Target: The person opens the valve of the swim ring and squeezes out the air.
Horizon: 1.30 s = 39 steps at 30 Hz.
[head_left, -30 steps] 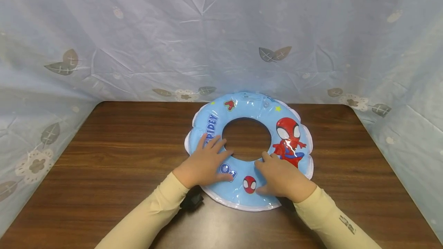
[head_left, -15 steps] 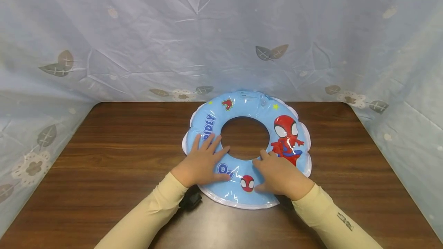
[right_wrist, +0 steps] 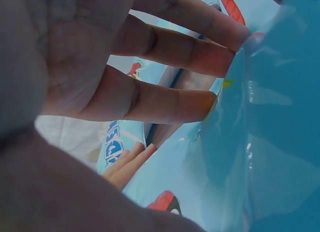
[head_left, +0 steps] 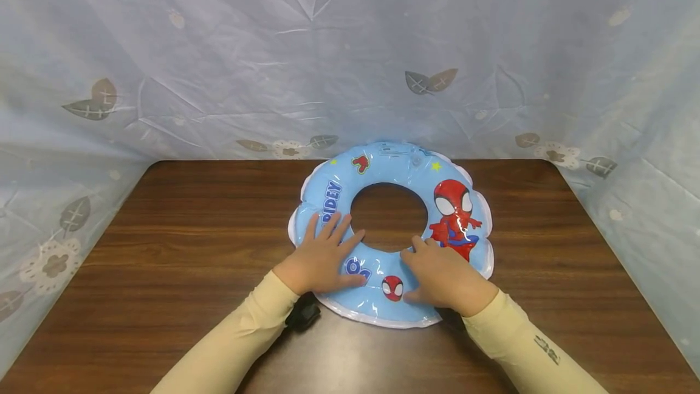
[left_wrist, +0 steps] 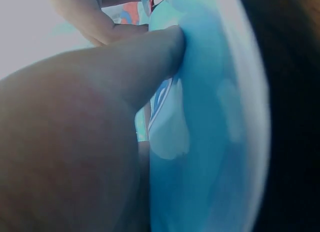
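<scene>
A light blue inflatable swim ring [head_left: 377, 315] with red cartoon figures and a white scalloped edge lies flat on the table. My left hand [head_left: 322, 260] rests on its front left part with the fingers spread. In the left wrist view the thumb touches the blue vinyl [left_wrist: 210, 137]. My right hand [head_left: 445, 278] lies on the front right part, near the hole. The right wrist view shows its long fingers [right_wrist: 170, 101] nearly straight, their tips against the ring's surface [right_wrist: 280, 142]. The ring's underside is hidden.
The brown wood-grain table [head_left: 191, 230] surrounds the ring. A pale patterned curtain [head_left: 350, 65] hangs behind the table and along both sides. A small black object [head_left: 303, 316] shows beneath the left wrist.
The whole view has shifted slightly. Both hands stay in the same places on the swim ring, which lies as before.
</scene>
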Motion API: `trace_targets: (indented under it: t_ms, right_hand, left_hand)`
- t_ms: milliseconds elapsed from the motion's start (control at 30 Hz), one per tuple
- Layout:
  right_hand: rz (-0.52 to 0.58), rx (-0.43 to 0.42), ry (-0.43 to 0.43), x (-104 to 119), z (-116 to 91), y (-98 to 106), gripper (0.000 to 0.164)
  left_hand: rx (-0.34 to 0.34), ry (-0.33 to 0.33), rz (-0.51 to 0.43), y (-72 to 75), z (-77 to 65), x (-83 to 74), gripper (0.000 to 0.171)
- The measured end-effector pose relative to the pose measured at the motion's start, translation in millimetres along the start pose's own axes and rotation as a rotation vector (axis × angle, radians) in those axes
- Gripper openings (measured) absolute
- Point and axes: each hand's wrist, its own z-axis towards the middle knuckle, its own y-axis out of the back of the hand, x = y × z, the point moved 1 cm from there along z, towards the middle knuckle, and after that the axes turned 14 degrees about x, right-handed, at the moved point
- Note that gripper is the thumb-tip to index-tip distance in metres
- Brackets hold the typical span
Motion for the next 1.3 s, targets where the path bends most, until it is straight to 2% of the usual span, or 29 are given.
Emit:
trace_targets:
  t_ms: [333, 467, 633, 767, 867, 1067, 1300]
  right_hand:
    - [-0.006, 0.018, 0.025, 1, -5, 4, 0.077]
    - [0.002, -0.006, 0.046, 4, -9, 6, 0.071]
    - [0.009, -0.048, 0.153, 11, -10, 6, 0.062]
    - [-0.041, -0.053, 0.277, 14, -8, 3, 0.058]
    - [-0.07, -0.047, 0.335, 15, -7, 0, 0.056]
    - [-0.055, -0.023, 0.332, 16, -7, -3, 0.056]
    - [-0.009, 0.019, 0.311, 16, -7, -2, 0.055]
  left_hand:
    - [0.038, 0.006, -0.014, -4.9, 2.0, 0.5, 0.095]
    - [0.054, 0.008, -0.033, -4.5, 1.6, 1.3, 0.096]
    - [0.059, 0.013, -0.061, -4.9, 0.9, 1.5, 0.098]
    - [0.06, 0.011, -0.078, -5.1, 1.0, 0.9, 0.098]
    - [0.064, 0.008, -0.085, -4.3, 0.6, 0.1, 0.098]
    - [0.076, -0.001, -0.098, -3.5, 0.1, 0.7, 0.098]
    - [0.075, -0.011, -0.11, -3.2, -0.9, 1.4, 0.107]
